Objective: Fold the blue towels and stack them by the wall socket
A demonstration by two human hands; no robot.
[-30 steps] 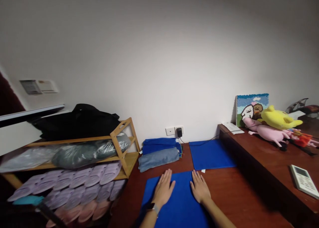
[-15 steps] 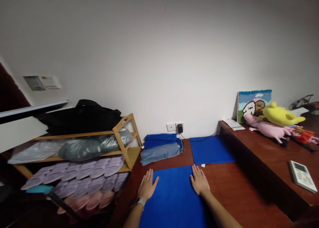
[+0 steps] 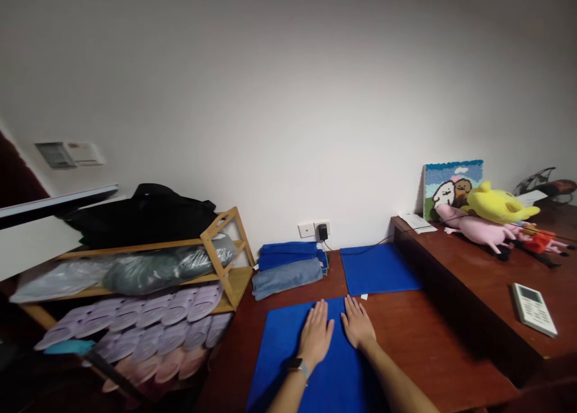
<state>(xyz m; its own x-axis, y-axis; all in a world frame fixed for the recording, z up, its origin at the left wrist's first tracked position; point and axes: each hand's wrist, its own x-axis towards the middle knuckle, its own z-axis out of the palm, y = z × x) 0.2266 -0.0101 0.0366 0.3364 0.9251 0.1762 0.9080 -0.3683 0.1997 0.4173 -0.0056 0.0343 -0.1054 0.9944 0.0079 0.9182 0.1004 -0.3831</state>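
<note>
A blue cloth (image 3: 279, 347) lies spread flat on the reddish-brown table, its near end running out of view. My left hand (image 3: 317, 333) rests flat on the middle of it, fingers stretched out and pointing to the far edge; a watch sits on that wrist. Over the cloth's right edge lies my right hand (image 3: 359, 324), also flat with straight fingers. Just beyond is a second blue cloth (image 3: 378, 270), laid flat with a small white tag at its near edge. Behind to the left, a grey-blue folded cloth (image 3: 288, 278) lies before folded blue cloths (image 3: 288, 253).
A wooden rack (image 3: 229, 263) at left holds slippers (image 3: 166, 308), plastic-wrapped items and a black bag (image 3: 148, 214). On the raised surface at right are plush toys (image 3: 478, 228), a dog picture (image 3: 453, 184) and a white device with buttons (image 3: 534, 309). A plugged-in adapter (image 3: 322, 231) trails a cable.
My left hand has moved right, from the cloth's left edge to its middle, close to my right hand. My right hand stays at the right edge. The view has shifted slightly.
</note>
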